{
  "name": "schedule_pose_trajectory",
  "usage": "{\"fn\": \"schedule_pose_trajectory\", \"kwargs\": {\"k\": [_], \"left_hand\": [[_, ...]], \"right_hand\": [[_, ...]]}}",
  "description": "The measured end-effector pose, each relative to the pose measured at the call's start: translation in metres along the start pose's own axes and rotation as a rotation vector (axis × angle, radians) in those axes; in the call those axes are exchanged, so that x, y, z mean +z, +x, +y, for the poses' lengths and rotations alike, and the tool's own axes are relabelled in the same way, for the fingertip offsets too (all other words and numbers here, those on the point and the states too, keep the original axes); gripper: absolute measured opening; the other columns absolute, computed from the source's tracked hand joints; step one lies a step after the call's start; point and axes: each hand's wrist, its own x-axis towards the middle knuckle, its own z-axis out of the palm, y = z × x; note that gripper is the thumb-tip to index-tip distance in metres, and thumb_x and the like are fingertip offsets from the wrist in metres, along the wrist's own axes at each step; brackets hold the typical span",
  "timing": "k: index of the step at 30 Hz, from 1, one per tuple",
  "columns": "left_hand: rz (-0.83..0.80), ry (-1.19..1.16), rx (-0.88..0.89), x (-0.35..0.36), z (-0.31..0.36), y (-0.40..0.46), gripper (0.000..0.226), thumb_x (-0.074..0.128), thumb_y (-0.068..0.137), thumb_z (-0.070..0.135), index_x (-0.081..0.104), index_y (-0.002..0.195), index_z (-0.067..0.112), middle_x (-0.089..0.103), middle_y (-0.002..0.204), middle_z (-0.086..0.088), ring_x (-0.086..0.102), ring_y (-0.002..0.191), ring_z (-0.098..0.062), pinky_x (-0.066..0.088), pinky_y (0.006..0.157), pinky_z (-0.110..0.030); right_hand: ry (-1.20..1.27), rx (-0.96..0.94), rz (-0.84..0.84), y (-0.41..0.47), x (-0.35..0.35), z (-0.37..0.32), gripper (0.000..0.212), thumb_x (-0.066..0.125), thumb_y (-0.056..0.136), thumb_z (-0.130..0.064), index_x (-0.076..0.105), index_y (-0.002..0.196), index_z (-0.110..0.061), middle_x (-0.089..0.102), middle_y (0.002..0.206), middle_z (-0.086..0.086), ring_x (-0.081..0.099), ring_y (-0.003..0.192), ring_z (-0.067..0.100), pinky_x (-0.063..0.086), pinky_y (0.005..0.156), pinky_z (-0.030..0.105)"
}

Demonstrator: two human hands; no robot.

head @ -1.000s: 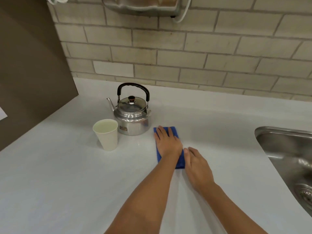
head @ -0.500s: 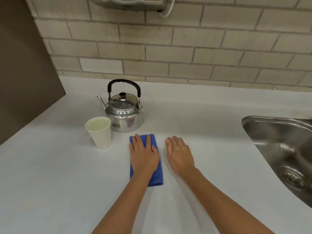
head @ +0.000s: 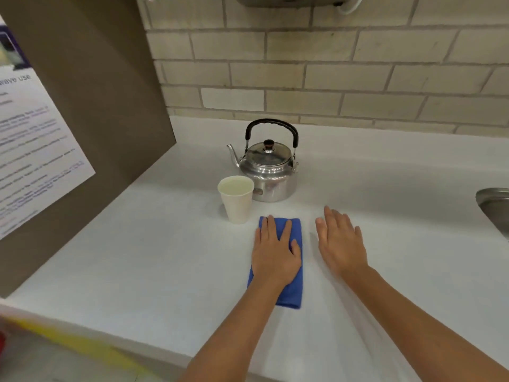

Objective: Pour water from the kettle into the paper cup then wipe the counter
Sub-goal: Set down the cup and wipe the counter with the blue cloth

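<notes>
One white counter [head: 137,257] carried everything: the steel kettle [head: 268,172] near the wall, the water-filled paper cup [head: 237,198] touching its front, the folded blue cloth [head: 293,271] under the flat, open left hand [head: 274,252]; the right hand [head: 340,241] lay open beside it.

On the white counter [head: 137,257] there is one steel kettle [head: 268,172] with one black handle and one lid knob, one paper cup [head: 237,199] holding liquid, and one folded blue cloth [head: 294,244]. Two bare hands are in view, the left hand [head: 274,257] and the right hand [head: 340,244], each on its own forearm. One steel sink [head: 495,208] shows at the right edge, and one printed notice [head: 33,150] hangs on the one brown panel [head: 104,92] at the left.
</notes>
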Motion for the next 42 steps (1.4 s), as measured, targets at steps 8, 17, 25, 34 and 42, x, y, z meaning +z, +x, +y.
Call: {"fn": "schedule_pose_trajectory", "kwargs": {"k": [8,17,25,34,42], "left_hand": [[0.09,0.04,-0.138,-0.062,-0.135,-0.067,0.051,0.032,0.096,0.035,0.023,0.146,0.026,0.014,0.158,-0.009,0.012,0.145,-0.026,0.013,0.119,-0.037],[0.068,0.158,-0.296,-0.063,-0.13,0.022,0.054,0.019,0.098,0.03,0.009,0.148,0.016,0.006,0.157,-0.02,0.005,0.145,-0.033,0.004,0.12,-0.043],[0.008,0.086,-0.177,-0.072,-0.171,0.003,0.053,0.023,0.097,0.037,0.013,0.147,0.025,0.005,0.159,-0.011,0.004,0.146,-0.025,0.003,0.12,-0.038],[0.032,0.159,-0.165,-0.087,-0.213,0.092,0.052,0.026,0.097,0.031,0.017,0.147,0.019,0.014,0.156,-0.016,0.013,0.143,-0.031,0.012,0.119,-0.043],[-0.047,0.172,0.024,-0.073,-0.198,0.156,0.053,0.023,0.097,0.031,0.012,0.148,0.02,0.009,0.158,-0.013,0.009,0.145,-0.028,0.007,0.119,-0.042]], "right_hand": [[-0.011,-0.013,-0.101,-0.013,0.024,-0.043,0.052,0.016,0.099,-0.038,0.014,0.146,-0.017,0.023,0.154,0.006,0.011,0.143,0.025,0.01,0.117,0.048],[-0.017,0.035,-0.055,-0.022,0.006,-0.023,0.053,0.015,0.098,-0.041,0.013,0.146,-0.019,0.021,0.155,0.004,0.009,0.144,0.023,0.006,0.117,0.046],[-0.042,-0.029,-0.11,-0.02,0.026,-0.045,0.052,0.017,0.099,-0.038,0.014,0.146,-0.017,0.025,0.153,0.005,0.012,0.143,0.024,0.01,0.117,0.047],[-0.063,0.059,-0.012,0.016,0.037,-0.044,0.051,0.02,0.098,-0.037,0.021,0.144,-0.016,0.029,0.151,0.002,0.016,0.141,0.022,0.013,0.116,0.047],[-0.083,0.166,0.055,0.037,0.041,-0.049,0.051,0.021,0.098,-0.036,0.021,0.144,-0.015,0.033,0.149,0.003,0.02,0.14,0.022,0.017,0.115,0.047]]}}
